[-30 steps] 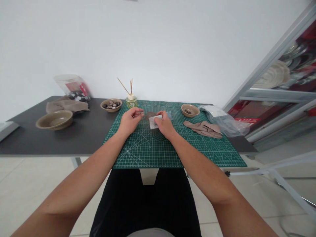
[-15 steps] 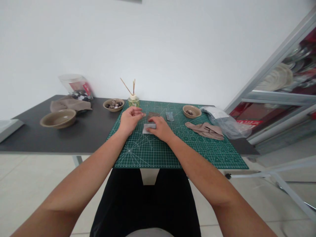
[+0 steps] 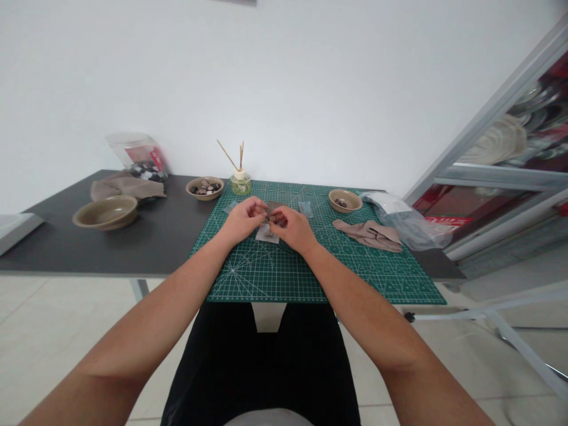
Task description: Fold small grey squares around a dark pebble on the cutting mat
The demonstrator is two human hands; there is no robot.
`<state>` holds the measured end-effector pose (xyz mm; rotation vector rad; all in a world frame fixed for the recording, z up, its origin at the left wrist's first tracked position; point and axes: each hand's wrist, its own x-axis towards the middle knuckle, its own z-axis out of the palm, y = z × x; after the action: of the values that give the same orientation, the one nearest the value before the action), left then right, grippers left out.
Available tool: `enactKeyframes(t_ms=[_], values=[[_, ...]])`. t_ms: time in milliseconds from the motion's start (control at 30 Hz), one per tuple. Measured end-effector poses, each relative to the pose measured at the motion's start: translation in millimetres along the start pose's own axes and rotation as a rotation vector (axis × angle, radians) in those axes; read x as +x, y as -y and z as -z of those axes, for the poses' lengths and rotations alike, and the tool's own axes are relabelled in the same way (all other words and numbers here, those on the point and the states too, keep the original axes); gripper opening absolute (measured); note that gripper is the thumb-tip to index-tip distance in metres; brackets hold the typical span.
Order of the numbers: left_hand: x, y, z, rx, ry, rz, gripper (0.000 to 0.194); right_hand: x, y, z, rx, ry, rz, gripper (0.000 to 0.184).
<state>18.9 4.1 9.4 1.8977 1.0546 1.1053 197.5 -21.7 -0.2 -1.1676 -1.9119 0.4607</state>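
Observation:
My left hand (image 3: 243,222) and my right hand (image 3: 293,228) meet over the green cutting mat (image 3: 266,278), both with fingers closed in a pinch. Between their fingertips is a small dark piece (image 3: 269,218), which looks like a pebble, though the fingers partly cover it. Just below the fingertips a light grey sheet (image 3: 267,234) lies on the mat. A brown-grey square sheet (image 3: 277,206) lies behind the hands, partly hidden. Small bluish clear packets lie on either side, one packet (image 3: 306,208) to the right and another packet (image 3: 229,207) by my left hand.
Bowls of stones stand left (image 3: 205,189) and right (image 3: 345,200). A reed diffuser (image 3: 241,182) stands at the back. Brown cloths lie right (image 3: 369,235) and left (image 3: 126,186). A larger bowl (image 3: 105,213), a bag of stones (image 3: 137,157) and a plastic bag (image 3: 406,220) are farther out.
My left hand has moved right and down to meet my right hand. My right fingers have lifted off the grey sheet and now pinch the small dark piece.

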Motion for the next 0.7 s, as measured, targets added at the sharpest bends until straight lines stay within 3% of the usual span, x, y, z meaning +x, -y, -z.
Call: enactKeyframes(t_ms=[100, 233, 433, 700], values=[[-2.0, -0.3, 4.0, 0.409, 0.169, -0.162, 0.017, -1.0, -1.0, 2.9, -0.038, 0.080, -0.011, 0.016], [-3.8, 0.7, 5.4, 0.635, 0.367, -0.215, 0.018, -0.2, -4.8, 5.5, -0.105, 0.205, 0.058, 0.012], [-8.0, -2.8, 2.0, 0.782, 0.392, -0.127, 0.017, 1.8, -10.7, 4.5, -0.150, 0.233, 0.170, 0.013], [-17.8, -12.0, -2.2, 0.996, 0.435, -0.098, 0.026, 0.6, -11.3, 3.9, -0.110, 0.263, 0.097, 0.018]])
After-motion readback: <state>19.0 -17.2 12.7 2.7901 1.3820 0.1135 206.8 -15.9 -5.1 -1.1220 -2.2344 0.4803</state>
